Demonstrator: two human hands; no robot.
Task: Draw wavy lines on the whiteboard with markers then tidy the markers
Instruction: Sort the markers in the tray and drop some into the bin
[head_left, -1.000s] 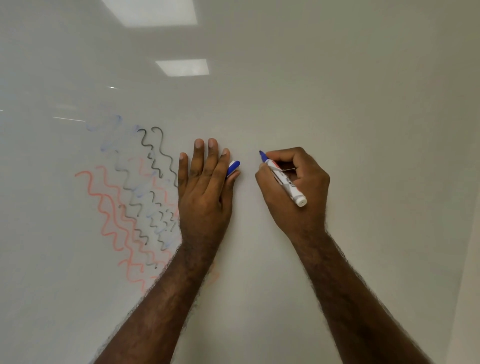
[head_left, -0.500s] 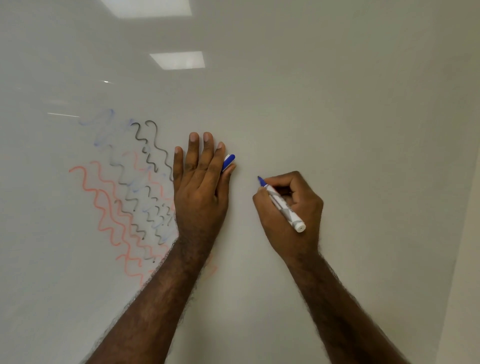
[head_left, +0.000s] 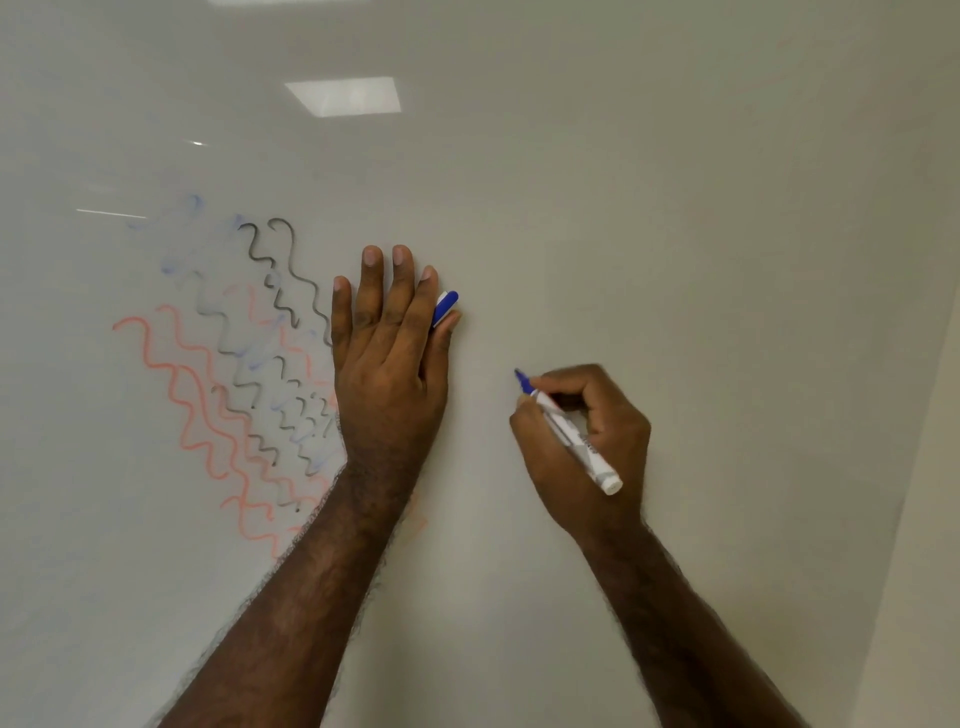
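red, black and faint blue wavy marker lines (head_left: 228, 374) run just left of the left hand (head_left: 387, 364), whose straight fingers (head_left: 373, 283) lie flat on the glossy white whiteboard (head_left: 675, 234), a blue marker cap (head_left: 445, 307) tucked between forefinger and thumb. to its right, the right hand (head_left: 584, 441) grips a white-barrelled blue marker (head_left: 571, 439), tip at the board.

No readable text anywhere. Dark print on the white barrel of the marker (head_left: 576, 441), held in the right hand (head_left: 587, 441), but too small and blurred to make out. On the whiteboard (head_left: 675, 208), only wavy lines (head_left: 208, 389) in red, black and faint blue: no letters, numbers or signs. Nothing printed on the blue cap (head_left: 445, 307) by the left hand (head_left: 387, 358).
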